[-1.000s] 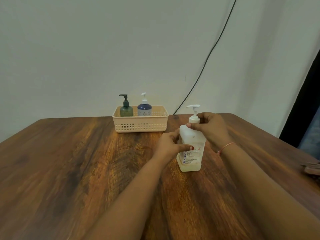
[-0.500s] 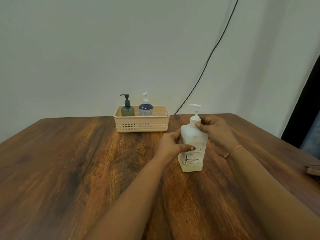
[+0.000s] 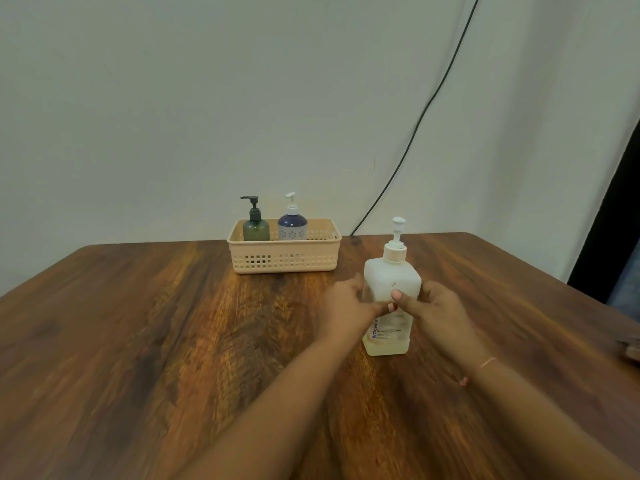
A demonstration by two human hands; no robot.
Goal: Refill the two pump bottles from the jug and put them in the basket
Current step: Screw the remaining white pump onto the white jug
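Observation:
A white square jug (image 3: 391,282) with a pump top stands upright on the wooden table (image 3: 138,341), a little yellowish liquid at its bottom. My left hand (image 3: 346,303) touches its left side with the fingers on the front. My right hand (image 3: 433,306) holds its right side, thumb on the front. A dark green pump bottle (image 3: 255,227) and a blue-and-white pump bottle (image 3: 292,225) stand upright side by side in the left half of the beige perforated basket (image 3: 284,259) at the far edge of the table.
A black cable (image 3: 429,105) runs down the white wall to the table's back edge behind the basket. A dark object (image 3: 632,348) pokes in at the right table edge. A dark doorway or panel (image 3: 609,216) stands at the far right.
My right hand has come down from the jug's pump neck to its right side. The pump head now points another way. My left hand stays on the jug's left side.

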